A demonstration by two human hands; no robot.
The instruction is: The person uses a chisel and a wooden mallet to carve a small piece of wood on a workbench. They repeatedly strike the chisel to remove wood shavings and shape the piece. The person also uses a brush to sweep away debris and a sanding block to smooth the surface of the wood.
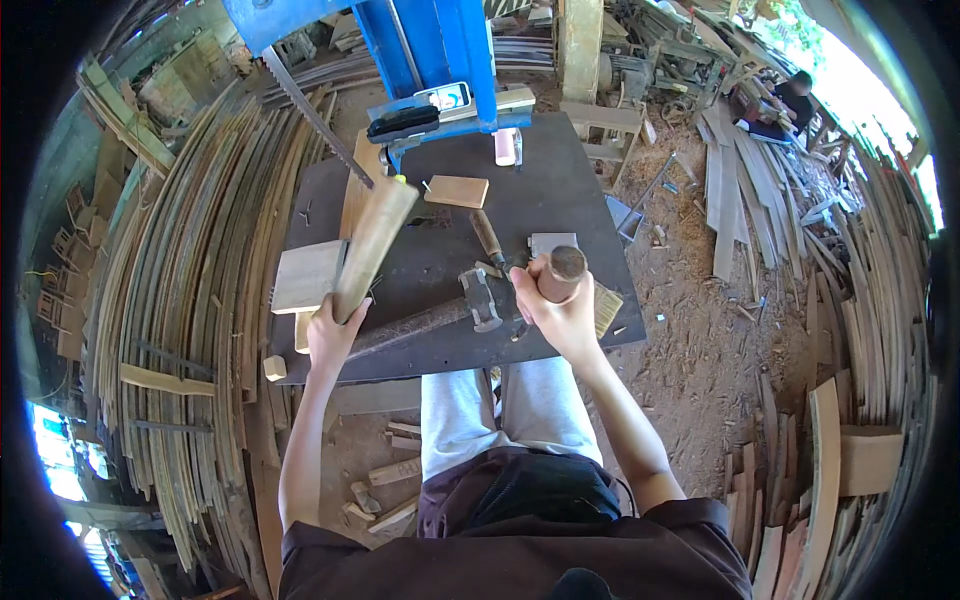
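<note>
My left hand (334, 336) is closed round the lower end of a thick wooden bar (375, 245), which slants up and to the right over the table. My right hand (566, 312) grips an upright tool by its round wooden handle (566, 264); I see it nearly end-on, and its lower part is hidden. Between my hands lies a hammer (481, 300) with a steel head and a long worn handle. Beyond it is a tool with a wooden handle (486, 236). Beside my right hand are a bristle brush (607, 308) and a grey metal block (552, 242).
The dark tabletop (420, 270) carries a pale wood block (306, 276) and a smaller brown block (456, 191). A blue machine (420, 50) with a saw blade (310, 120) stands at the far side. Long planks (190, 300) are stacked left. Another person (795, 100) sits far right.
</note>
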